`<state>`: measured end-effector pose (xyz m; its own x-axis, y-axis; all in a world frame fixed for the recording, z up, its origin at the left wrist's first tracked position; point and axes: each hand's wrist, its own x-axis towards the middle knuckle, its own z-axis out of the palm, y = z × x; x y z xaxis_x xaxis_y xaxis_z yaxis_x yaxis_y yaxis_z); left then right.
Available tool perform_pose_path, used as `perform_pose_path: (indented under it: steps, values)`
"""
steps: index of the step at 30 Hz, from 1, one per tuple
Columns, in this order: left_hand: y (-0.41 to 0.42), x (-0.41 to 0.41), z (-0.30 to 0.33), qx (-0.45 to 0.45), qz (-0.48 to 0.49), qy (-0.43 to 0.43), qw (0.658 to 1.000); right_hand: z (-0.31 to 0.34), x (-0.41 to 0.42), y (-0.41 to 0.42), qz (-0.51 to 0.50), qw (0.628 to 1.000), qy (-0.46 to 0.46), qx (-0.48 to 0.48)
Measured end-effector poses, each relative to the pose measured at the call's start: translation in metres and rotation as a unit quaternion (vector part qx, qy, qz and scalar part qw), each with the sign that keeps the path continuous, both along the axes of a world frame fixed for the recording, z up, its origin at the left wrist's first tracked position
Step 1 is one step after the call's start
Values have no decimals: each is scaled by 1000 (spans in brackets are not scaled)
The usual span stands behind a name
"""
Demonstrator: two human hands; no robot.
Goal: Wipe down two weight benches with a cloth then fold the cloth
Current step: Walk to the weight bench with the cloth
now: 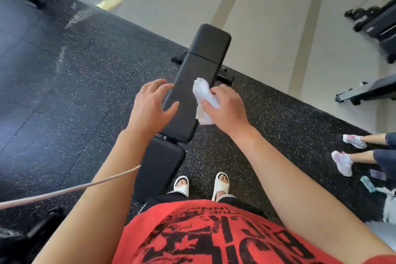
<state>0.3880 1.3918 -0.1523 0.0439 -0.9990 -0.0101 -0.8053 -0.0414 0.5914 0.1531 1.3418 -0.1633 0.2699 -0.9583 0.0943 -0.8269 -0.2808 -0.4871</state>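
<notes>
A black padded weight bench (194,70) runs away from me across the speckled rubber floor, in several padded sections. My right hand (227,105) grips a crumpled white cloth (203,100) over the right edge of the middle pad. My left hand (153,103) hovers with spread fingers at the left edge of the same pad, its fingertips over or on the padding, holding nothing. Whether the cloth touches the pad cannot be told.
A person's legs in pink-white trainers (342,162) stand at the right, with small items (368,183) on the floor beside them. Gym machines (377,21) sit on the pale floor at upper right. A pale cable (70,188) crosses at the lower left. My sandalled feet (201,185) stand by the bench.
</notes>
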Motion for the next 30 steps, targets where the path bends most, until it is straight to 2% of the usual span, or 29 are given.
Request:
perform_pose_path:
  steps: [8,15,24,30]
  values:
    - [21,39,-20,4,126,14,992,-18,64,-34,127,992,12,6]
    - [40,46,-29,29,243,3,970,-37,92,-60,237,971,2,34]
    - [58,-6,-29,62,418,-22,906,-58,105,-102,411,909,-20,71]
    - [93,-46,-30,76,512,-32,855,-75,109,-103,484,868,-35,103]
